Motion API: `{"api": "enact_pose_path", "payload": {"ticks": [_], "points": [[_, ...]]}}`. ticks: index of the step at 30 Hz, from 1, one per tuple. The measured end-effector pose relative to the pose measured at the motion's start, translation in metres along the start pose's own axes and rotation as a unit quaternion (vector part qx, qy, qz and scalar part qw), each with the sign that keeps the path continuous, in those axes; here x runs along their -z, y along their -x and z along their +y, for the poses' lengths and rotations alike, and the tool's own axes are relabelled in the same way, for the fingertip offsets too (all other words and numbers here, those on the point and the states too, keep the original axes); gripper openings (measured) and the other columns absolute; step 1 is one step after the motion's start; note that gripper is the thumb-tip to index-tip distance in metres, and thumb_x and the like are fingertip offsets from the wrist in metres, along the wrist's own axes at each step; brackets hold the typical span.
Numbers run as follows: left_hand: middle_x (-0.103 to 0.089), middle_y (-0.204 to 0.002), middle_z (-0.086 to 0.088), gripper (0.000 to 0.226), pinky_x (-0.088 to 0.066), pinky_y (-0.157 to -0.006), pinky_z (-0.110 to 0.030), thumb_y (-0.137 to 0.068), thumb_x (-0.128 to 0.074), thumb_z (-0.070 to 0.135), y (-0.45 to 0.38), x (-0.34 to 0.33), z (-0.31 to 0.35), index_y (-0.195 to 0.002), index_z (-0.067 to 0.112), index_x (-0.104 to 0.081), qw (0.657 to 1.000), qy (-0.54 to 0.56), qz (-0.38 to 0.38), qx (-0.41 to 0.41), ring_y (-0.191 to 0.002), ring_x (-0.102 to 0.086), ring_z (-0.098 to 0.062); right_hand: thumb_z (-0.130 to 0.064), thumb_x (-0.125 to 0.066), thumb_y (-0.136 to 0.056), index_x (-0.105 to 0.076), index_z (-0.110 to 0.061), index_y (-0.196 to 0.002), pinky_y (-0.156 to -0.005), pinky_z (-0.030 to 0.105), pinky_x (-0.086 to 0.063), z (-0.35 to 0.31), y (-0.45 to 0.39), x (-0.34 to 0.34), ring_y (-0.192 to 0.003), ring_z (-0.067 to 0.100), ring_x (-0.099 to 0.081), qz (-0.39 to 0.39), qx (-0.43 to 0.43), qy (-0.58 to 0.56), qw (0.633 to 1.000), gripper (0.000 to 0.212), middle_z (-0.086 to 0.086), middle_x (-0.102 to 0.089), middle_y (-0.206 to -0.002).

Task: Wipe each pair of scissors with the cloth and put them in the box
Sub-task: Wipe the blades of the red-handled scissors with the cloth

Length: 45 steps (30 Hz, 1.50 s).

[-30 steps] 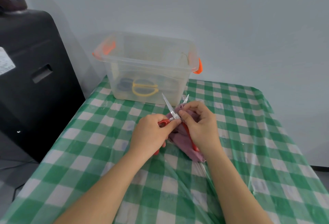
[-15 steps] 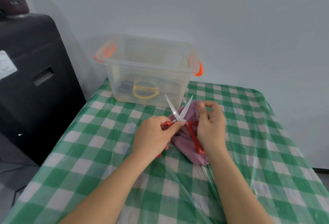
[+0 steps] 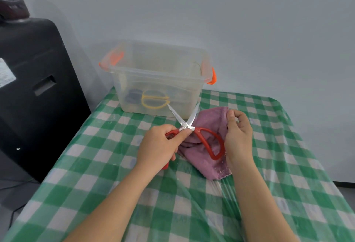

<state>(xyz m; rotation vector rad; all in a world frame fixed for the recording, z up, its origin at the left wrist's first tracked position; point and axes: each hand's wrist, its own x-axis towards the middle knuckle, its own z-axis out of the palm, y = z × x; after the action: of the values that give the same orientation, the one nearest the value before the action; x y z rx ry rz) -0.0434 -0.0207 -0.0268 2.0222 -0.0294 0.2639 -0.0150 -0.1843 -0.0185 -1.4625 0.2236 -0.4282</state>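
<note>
At the far left stands a black cabinet (image 3: 34,92) beside the bench (image 3: 96,174), which is covered by a green-and-white checked sheet under clear plastic. Toward the back of the bench sits a clear plastic box (image 3: 159,80) with orange handles; through its wall a pair of yellow-handled scissors (image 3: 154,102) and some darker-handled ones show on the bottom. In front of the box, the left hand (image 3: 159,148) grips one red handle loop of the red scissors (image 3: 194,132), its fingers (image 3: 182,136) curled round the loop and the thumb pressed near the pivot. The blades are spread apart in a V, tips pointing up toward the box. The other handle loop lies over the purple cloth (image 3: 207,145), which rests crumpled on the bench just right of the left hand. The right hand (image 3: 238,136) pinches the cloth's upper edge between thumb and curled fingers, its heel resting at the cloth's right side.
</note>
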Motion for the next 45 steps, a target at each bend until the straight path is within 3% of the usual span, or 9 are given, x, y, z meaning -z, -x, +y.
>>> {"api": "enact_pose_path", "payload": {"ticks": [4, 8, 18, 26, 29, 32, 34, 38, 45], "points": [[-0.053, -0.042, 0.004, 0.044, -0.055, -0.055, -0.039, -0.083, -0.066, 0.052, -0.003, 0.004, -0.001, -0.054, 0.022, -0.053, 1.000, 0.003, 0.014, 0.005, -0.037, -0.054, -0.013, -0.048, -0.049, -0.096, -0.056, -0.025, -0.108, -0.080, 0.026, -0.050, 0.000, 0.002, 0.004, -0.094, 0.009, -0.061, -0.065, -0.017, 0.043, 0.997, 0.028, -0.008, -0.062, -0.102], [-0.053, -0.042, 0.004, 0.043, -0.056, -0.056, -0.040, -0.084, -0.066, 0.049, -0.005, 0.007, -0.002, -0.056, 0.019, -0.055, 1.000, 0.009, 0.024, 0.010, -0.037, -0.053, -0.012, -0.015, -0.064, -0.090, -0.056, -0.026, -0.110, -0.078, 0.031, -0.053, 0.005, -0.003, 0.006, -0.096, 0.017, -0.064, -0.101, -0.084, 0.061, 0.989, 0.024, -0.002, -0.064, -0.108], [-0.053, -0.042, 0.004, 0.044, -0.052, -0.054, -0.036, -0.083, -0.066, 0.053, -0.001, 0.007, 0.000, -0.058, 0.018, -0.057, 1.000, -0.009, -0.012, 0.004, -0.036, -0.054, -0.013, -0.007, -0.062, -0.092, -0.064, -0.022, -0.088, -0.072, 0.027, -0.053, 0.006, -0.008, 0.013, -0.080, 0.015, -0.065, -0.030, -0.007, 0.053, 0.998, 0.016, -0.001, -0.071, -0.084], [-0.056, -0.045, -0.003, 0.051, -0.052, -0.053, -0.037, -0.081, -0.064, 0.057, -0.001, 0.004, 0.001, -0.064, 0.009, -0.062, 1.000, -0.025, -0.008, 0.007, -0.036, -0.056, -0.013, 0.007, -0.042, -0.088, -0.051, -0.012, -0.077, -0.056, 0.024, -0.049, 0.000, -0.002, 0.012, -0.061, 0.016, -0.058, -0.145, -0.049, -0.138, 0.979, 0.024, 0.001, -0.062, -0.065], [-0.060, -0.048, -0.006, 0.047, -0.053, -0.053, -0.037, -0.082, -0.062, 0.060, -0.001, 0.003, 0.000, -0.065, 0.016, -0.063, 0.999, -0.051, -0.009, 0.007, -0.038, -0.057, -0.015, -0.012, -0.050, -0.070, -0.049, -0.009, -0.072, -0.051, 0.027, -0.047, -0.003, 0.000, 0.013, -0.056, 0.016, -0.055, -0.205, -0.037, -0.118, 0.971, 0.005, 0.004, -0.058, -0.061], [-0.061, -0.049, -0.005, 0.044, -0.051, -0.053, -0.034, -0.083, -0.060, 0.061, 0.000, 0.003, -0.001, -0.069, 0.020, -0.065, 0.997, -0.079, -0.009, 0.006, -0.038, -0.057, -0.013, -0.053, -0.060, -0.076, -0.058, 0.005, -0.084, -0.075, 0.047, -0.055, -0.001, 0.001, 0.012, -0.073, 0.038, -0.061, -0.240, 0.001, 0.017, 0.971, 0.058, 0.025, -0.062, -0.077], [-0.060, -0.048, -0.004, 0.045, -0.050, -0.052, -0.033, -0.083, -0.060, 0.061, 0.000, 0.002, -0.001, -0.069, 0.018, -0.066, 0.996, -0.091, -0.009, 0.004, -0.038, -0.056, -0.011, -0.065, -0.054, -0.084, -0.065, 0.005, -0.094, -0.087, 0.051, -0.052, -0.004, 0.005, 0.010, -0.088, 0.033, -0.066, -0.231, 0.003, 0.062, 0.971, 0.071, 0.026, -0.066, -0.088], [-0.061, -0.049, -0.004, 0.046, -0.049, -0.052, -0.032, -0.084, -0.061, 0.059, -0.001, 0.002, -0.002, -0.068, 0.016, -0.064, 0.995, -0.099, -0.007, 0.001, -0.038, -0.057, -0.010, -0.018, -0.060, -0.095, -0.072, -0.013, -0.089, -0.088, 0.044, -0.055, -0.002, 0.005, 0.007, -0.087, 0.020, -0.069, -0.190, 0.030, 0.095, 0.977, 0.014, 0.006, -0.074, -0.087], [-0.060, -0.048, -0.003, 0.042, -0.050, -0.052, -0.032, -0.084, -0.061, 0.058, -0.001, 0.002, -0.003, -0.065, 0.021, -0.062, 0.997, -0.083, -0.002, 0.008, -0.039, -0.058, -0.011, -0.001, -0.065, -0.089, -0.072, -0.026, -0.086, -0.074, 0.023, -0.055, -0.005, 0.013, 0.007, -0.081, 0.009, -0.068, -0.206, 0.114, 0.073, 0.969, 0.026, -0.007, -0.074, -0.083]]}}
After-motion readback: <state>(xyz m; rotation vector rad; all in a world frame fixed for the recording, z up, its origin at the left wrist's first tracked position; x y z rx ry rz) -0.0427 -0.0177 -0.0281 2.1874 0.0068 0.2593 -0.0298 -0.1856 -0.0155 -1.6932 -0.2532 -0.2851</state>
